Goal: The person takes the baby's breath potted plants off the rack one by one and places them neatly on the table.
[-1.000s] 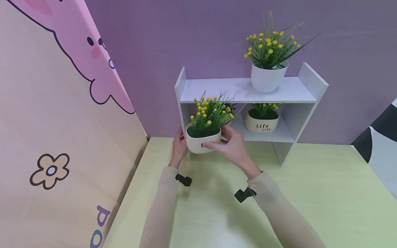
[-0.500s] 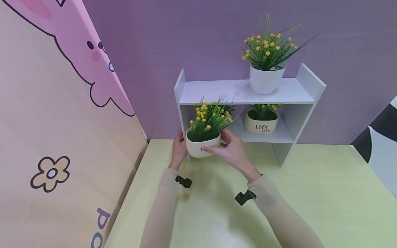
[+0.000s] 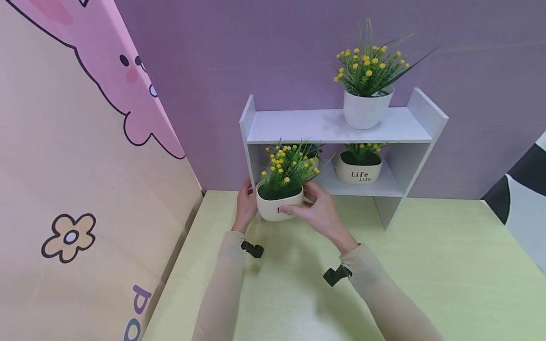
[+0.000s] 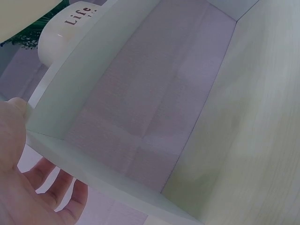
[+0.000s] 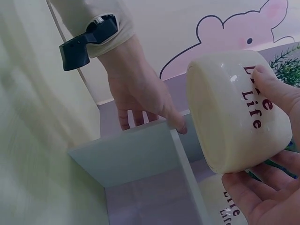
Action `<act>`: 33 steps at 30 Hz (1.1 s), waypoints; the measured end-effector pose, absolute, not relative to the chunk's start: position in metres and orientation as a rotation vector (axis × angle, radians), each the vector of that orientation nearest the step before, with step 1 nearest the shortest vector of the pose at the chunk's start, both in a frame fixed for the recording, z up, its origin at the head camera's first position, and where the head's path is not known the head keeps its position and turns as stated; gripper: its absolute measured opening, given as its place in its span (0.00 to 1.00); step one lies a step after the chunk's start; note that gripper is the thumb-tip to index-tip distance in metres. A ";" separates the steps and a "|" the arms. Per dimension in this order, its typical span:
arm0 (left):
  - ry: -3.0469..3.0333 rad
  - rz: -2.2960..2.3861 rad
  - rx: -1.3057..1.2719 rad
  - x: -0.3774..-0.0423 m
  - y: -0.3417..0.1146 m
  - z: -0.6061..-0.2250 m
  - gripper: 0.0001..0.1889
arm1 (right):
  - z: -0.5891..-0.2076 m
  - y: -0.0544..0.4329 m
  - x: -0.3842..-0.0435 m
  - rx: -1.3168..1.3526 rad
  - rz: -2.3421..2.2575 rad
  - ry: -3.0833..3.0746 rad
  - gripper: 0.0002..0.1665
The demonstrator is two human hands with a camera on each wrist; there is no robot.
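Note:
My right hand [image 3: 322,210] grips a cream oval flowerpot [image 3: 268,208] of artificial yellow flowers, its thumb across the red "Life" lettering. The pot is held in the air before the left end of a small white two-tier shelf [image 3: 294,124]. In the right wrist view the flowerpot [image 5: 220,108] shows its underside, fingers beneath and thumb on the front. My left hand [image 3: 246,206] holds the shelf's left side panel; the right wrist view shows its thumb at the panel's front edge and fingers along the outer face. In the left wrist view those fingers [image 4: 75,201] touch the panel.
A white round pot [image 3: 367,110] of yellow flowers stands on the top board. On the lower board sit another cream "Life" pot [image 3: 359,174] and, partly hidden behind the held one, a pot with purple flowers [image 3: 314,154]. A patterned wall [image 3: 106,189] borders the table [image 3: 448,265].
The held flowerpot has come down slightly, its flowers now mostly below the top board. The left hand has kept its hold on the side panel.

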State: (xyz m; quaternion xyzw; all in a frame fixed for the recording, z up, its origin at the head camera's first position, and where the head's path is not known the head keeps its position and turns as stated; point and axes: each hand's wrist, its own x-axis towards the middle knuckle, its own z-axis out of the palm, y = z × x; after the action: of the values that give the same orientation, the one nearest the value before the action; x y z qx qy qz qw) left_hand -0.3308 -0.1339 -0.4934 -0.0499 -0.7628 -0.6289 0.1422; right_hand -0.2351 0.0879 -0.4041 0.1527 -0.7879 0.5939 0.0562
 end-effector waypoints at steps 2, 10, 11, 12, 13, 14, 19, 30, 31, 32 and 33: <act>-2.202 -1.806 -0.147 -0.331 -0.134 -0.494 0.25 | -0.406 0.088 -0.235 0.462 1.799 -2.392 0.47; -2.217 -1.767 -0.134 -0.330 -0.132 -0.496 0.24 | -0.418 0.088 -0.234 0.475 1.777 -2.381 0.46; -2.214 -1.771 -0.133 -0.330 -0.132 -0.496 0.24 | -0.420 0.088 -0.234 0.473 1.777 -2.381 0.46; -2.210 -1.778 -0.131 -0.330 -0.132 -0.496 0.24 | -0.422 0.087 -0.234 0.469 1.774 -2.385 0.46; -2.206 -1.786 -0.128 -0.330 -0.132 -0.496 0.24 | -0.424 0.088 -0.233 0.465 1.773 -2.389 0.46; -2.204 -1.792 -0.122 -0.329 -0.132 -0.496 0.24 | -0.425 0.087 -0.233 0.459 1.776 -2.392 0.47; -2.205 -1.797 -0.118 -0.329 -0.131 -0.495 0.25 | -0.432 0.087 -0.231 0.435 1.783 -2.387 0.47; -2.190 -1.823 -0.165 -0.330 -0.135 -0.495 0.26 | -0.442 0.081 -0.227 0.427 1.766 -2.395 0.46; -2.188 -1.826 -0.166 -0.331 -0.135 -0.495 0.26 | -0.443 0.081 -0.227 0.427 1.761 -2.394 0.45; -2.186 -1.829 -0.166 -0.331 -0.135 -0.495 0.26 | -0.445 0.080 -0.226 0.427 1.759 -2.392 0.45; -2.184 -1.831 -0.167 -0.331 -0.134 -0.496 0.26 | -0.446 0.080 -0.226 0.426 1.758 -2.389 0.45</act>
State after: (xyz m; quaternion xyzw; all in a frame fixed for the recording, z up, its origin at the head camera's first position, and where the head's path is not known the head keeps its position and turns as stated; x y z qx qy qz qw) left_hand -0.3307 -0.1342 -0.4955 -0.0580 -0.7572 -0.6348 0.1428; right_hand -0.2261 0.0800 -0.4456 0.1418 -0.7952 0.5851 0.0726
